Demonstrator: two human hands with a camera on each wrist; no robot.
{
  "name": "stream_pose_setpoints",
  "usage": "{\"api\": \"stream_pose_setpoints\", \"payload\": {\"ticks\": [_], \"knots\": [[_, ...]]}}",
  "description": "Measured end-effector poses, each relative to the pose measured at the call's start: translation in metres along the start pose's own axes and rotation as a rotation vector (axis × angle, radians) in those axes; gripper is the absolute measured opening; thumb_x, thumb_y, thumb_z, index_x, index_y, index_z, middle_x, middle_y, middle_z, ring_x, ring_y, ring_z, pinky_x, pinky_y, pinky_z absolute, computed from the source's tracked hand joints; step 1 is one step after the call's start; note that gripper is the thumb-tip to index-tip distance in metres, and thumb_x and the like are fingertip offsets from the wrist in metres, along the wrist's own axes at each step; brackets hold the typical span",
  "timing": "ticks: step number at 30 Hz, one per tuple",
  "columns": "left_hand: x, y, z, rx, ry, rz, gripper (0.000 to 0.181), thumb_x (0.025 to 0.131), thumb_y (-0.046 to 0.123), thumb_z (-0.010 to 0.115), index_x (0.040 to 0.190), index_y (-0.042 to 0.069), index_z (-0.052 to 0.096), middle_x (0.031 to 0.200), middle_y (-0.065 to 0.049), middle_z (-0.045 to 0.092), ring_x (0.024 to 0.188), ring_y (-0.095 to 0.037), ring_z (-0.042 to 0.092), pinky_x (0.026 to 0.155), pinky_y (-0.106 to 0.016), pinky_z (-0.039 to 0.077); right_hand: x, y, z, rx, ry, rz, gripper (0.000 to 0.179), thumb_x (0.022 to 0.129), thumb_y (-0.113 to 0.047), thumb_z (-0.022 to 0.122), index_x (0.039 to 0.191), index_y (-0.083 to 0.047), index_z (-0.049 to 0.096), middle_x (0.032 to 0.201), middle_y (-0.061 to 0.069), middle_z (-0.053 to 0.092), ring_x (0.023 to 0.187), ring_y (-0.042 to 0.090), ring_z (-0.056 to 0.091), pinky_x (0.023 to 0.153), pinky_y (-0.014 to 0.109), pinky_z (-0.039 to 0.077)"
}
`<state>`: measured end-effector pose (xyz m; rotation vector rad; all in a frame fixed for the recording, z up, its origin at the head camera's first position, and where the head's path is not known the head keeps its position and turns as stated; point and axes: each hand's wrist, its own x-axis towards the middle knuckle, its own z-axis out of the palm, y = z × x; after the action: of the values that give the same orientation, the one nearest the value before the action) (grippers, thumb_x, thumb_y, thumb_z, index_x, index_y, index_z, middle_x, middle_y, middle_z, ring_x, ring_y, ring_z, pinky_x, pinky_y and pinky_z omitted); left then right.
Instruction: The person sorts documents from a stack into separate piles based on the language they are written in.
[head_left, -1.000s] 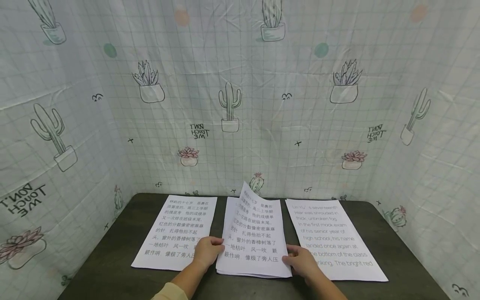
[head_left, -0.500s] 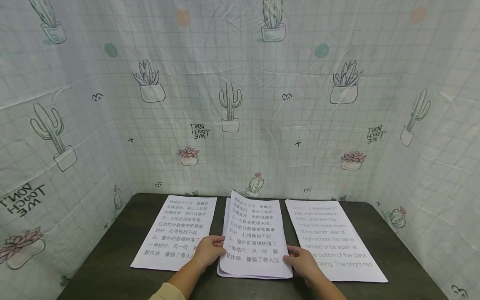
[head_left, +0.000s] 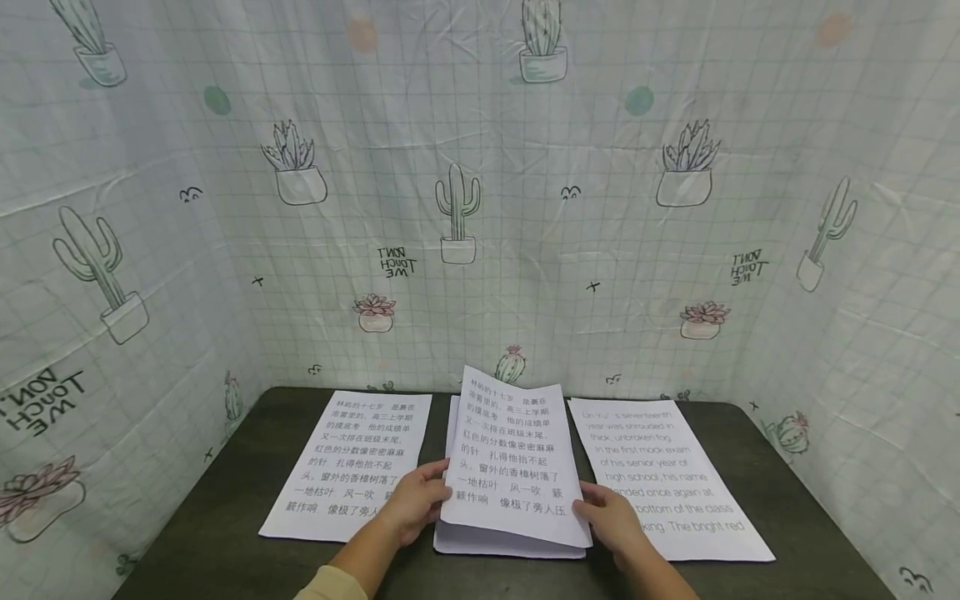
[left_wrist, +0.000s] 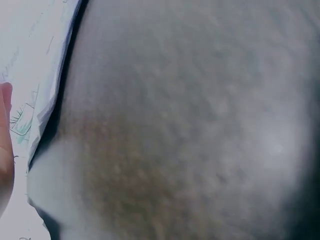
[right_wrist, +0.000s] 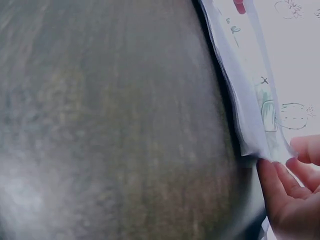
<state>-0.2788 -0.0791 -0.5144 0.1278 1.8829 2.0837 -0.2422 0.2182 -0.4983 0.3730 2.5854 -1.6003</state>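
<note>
A white sheet of paper (head_left: 513, 467) printed with Chinese text is raised off the middle paper stack (head_left: 510, 543), its top edge bent up. My left hand (head_left: 415, 502) pinches the sheet's left edge near the bottom, and my right hand (head_left: 613, 518) pinches its right edge a little lower. In the right wrist view, the right thumb and finger meet at the sheet's edge, with the other fingers close by the corner of the stack (right_wrist: 232, 90) below. Only a bit of the left hand (left_wrist: 5, 150) shows in the left wrist view.
To the left lies another stack of Chinese-printed paper (head_left: 352, 467), partly behind the left hand. On the right is a stack printed in English (head_left: 667, 475), overlapped by the right hand. The dark table (head_left: 217, 492) is enclosed by a cactus-patterned curtain (head_left: 457, 317).
The top sheet, earlier lying mostly on the middle stack with a curled corner, has been lifted by both hands. Its lower edge now stands clear of the pile.
</note>
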Motion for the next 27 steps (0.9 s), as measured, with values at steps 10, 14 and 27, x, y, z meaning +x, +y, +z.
{"api": "stream_pose_setpoints", "payload": {"ticks": [10,14,27], "knots": [[-0.001,0.007,-0.006,-0.06,0.014,0.031,0.071,0.084,-0.005,0.048,0.152,-0.002,0.026,0.131,-0.023,0.061,0.1,-0.019,0.07,0.078,-0.032,0.059,0.001,-0.01,-0.002,0.178,-0.029,-0.045,0.053,0.094,-0.005,0.051,0.144,0.005,0.04,0.123,0.026,0.064,0.094,0.024,0.069,0.073,0.036,0.058],[-0.003,0.011,-0.011,-0.062,0.024,0.052,0.075,0.081,-0.006,0.045,0.153,0.0,0.025,0.136,-0.024,0.057,0.099,-0.017,0.07,0.077,-0.03,0.058,0.002,-0.015,-0.002,0.225,-0.048,-0.046,0.058,0.094,-0.004,0.05,0.149,0.001,0.034,0.12,0.024,0.066,0.088,0.02,0.069,0.068,0.032,0.055],[-0.012,0.017,-0.035,-0.051,0.106,0.041,0.075,0.081,-0.01,0.042,0.153,0.002,0.027,0.142,-0.026,0.052,0.093,-0.011,0.068,0.073,-0.027,0.057,0.002,-0.031,0.021,0.288,-0.094,-0.077,0.059,0.093,0.001,0.051,0.15,-0.002,0.035,0.116,0.022,0.066,0.085,0.02,0.068,0.069,0.038,0.059]]}}
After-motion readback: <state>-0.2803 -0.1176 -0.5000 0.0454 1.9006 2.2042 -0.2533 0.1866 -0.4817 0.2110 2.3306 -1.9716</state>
